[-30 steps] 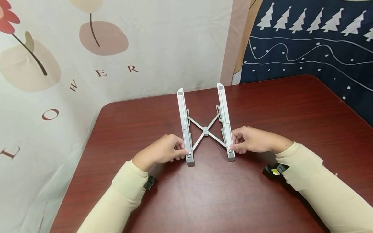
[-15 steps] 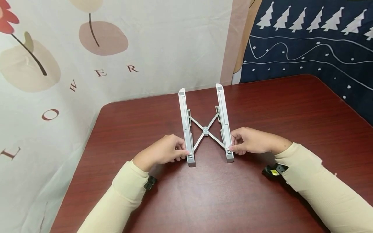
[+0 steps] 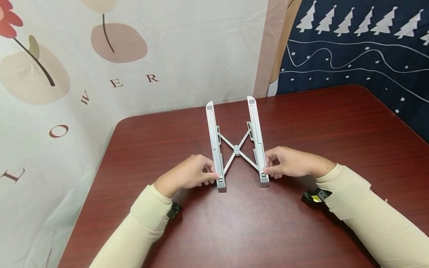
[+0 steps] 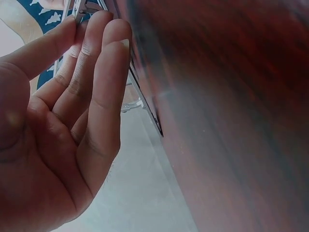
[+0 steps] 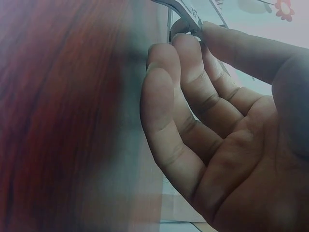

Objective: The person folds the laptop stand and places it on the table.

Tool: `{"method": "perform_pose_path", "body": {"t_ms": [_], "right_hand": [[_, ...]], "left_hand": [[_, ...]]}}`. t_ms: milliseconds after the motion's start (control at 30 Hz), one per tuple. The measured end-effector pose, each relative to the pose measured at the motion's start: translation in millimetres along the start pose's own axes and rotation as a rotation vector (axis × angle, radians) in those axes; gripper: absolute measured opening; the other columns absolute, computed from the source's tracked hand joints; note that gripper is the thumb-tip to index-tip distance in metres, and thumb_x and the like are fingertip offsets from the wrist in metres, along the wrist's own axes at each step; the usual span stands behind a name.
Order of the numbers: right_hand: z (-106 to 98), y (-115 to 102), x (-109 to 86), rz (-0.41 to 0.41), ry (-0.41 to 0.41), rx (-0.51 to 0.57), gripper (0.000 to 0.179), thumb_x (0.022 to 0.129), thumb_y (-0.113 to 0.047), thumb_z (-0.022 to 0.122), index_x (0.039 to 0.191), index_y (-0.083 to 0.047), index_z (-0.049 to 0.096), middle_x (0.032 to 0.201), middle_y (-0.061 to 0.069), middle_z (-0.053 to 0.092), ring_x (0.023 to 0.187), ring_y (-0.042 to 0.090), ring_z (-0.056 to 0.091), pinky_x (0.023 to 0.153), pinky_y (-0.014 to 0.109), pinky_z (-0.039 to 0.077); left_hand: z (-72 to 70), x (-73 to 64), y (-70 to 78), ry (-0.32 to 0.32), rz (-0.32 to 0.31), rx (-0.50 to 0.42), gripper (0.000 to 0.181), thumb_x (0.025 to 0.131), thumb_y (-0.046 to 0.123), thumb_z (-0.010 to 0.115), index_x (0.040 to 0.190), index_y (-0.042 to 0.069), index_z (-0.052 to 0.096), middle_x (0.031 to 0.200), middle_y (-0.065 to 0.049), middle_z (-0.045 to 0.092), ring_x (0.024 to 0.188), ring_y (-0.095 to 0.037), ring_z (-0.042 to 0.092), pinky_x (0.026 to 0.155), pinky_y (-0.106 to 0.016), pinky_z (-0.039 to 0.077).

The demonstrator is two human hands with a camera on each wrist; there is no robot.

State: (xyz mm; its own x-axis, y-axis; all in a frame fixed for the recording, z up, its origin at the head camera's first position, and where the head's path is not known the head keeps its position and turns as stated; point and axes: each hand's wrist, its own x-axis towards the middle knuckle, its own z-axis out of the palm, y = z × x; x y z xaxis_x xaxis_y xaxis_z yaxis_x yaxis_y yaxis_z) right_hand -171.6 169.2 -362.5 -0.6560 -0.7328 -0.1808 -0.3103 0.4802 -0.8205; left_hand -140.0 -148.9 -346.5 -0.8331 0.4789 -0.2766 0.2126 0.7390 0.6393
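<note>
Laptop stand (image 3: 237, 150): silver, its two long rails joined by an X of thin struts, sitting on the table towards its far edge.
Hub: a round grey joint where the struts cross, midway between the rails.
Left rail (image 3: 215, 139): slants slightly, grey pads at both ends; its near end lies at the left hand.
Right rail (image 3: 256, 136): leans the opposite way, so the rails stand a little closer at the far end.
Left hand (image 3: 191, 172): thumb and fingertip pinch the left rail's near end; the other fingers are loosely bent.
Right hand (image 3: 289, 161): the same pinch on the right rail's near end, remaining fingers half curled.
Sleeves (image 3: 147, 216): pale yellow, with a dark strap (image 3: 173, 210) at the left wrist.
Table (image 3: 241, 230): reddish-brown, wood-grained.
Backdrop: flower-printed pale cloth (image 3: 201, 48); navy cloth (image 3: 355, 82) with white trees.
</note>
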Motion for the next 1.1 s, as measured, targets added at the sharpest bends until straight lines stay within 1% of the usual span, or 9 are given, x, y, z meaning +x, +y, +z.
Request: {"method": "perform_pose_path", "body": {"t_ms": [433, 767, 1100], "right_hand": [[-0.3, -3.1, 0.1, 0.004, 0.004, -0.012, 0.012, 0.093, -0.007, 0.068, 0.085, -0.003, 0.06, 0.071, 0.007, 0.066, 0.061, 0.014, 0.062, 0.058, 0.027, 0.054], [1.1, -2.5, 0.7, -0.005, 0.004, -0.012, 0.012, 0.093, -0.007, 0.067, 0.085, -0.003, 0.06, 0.072, 0.008, 0.066, 0.061, 0.015, 0.063, 0.058, 0.028, 0.054], [3.4, -2.2, 0.9, 0.01, 0.008, -0.013, 0.014, 0.093, -0.008, 0.069, 0.084, -0.003, 0.059, 0.072, 0.008, 0.066, 0.061, 0.015, 0.064, 0.058, 0.028, 0.055]], "left_hand": [[0.9, 0.8, 0.1, 0.0, 0.01, -0.018, 0.021, 0.091, 0.021, 0.074, 0.073, 0.012, 0.069, 0.064, 0.0, 0.068, 0.049, -0.009, 0.058, 0.053, -0.028, 0.054], [1.2, 1.6, -0.1, -0.005, 0.009, -0.017, 0.021, 0.091, 0.022, 0.074, 0.074, 0.012, 0.068, 0.065, -0.001, 0.069, 0.051, -0.012, 0.062, 0.053, -0.028, 0.055], [3.2, 1.1, -0.5, -0.008, 0.006, -0.024, 0.021, 0.092, 0.022, 0.074, 0.074, 0.012, 0.068, 0.064, 0.0, 0.068, 0.051, -0.012, 0.061, 0.052, -0.028, 0.054]]}}
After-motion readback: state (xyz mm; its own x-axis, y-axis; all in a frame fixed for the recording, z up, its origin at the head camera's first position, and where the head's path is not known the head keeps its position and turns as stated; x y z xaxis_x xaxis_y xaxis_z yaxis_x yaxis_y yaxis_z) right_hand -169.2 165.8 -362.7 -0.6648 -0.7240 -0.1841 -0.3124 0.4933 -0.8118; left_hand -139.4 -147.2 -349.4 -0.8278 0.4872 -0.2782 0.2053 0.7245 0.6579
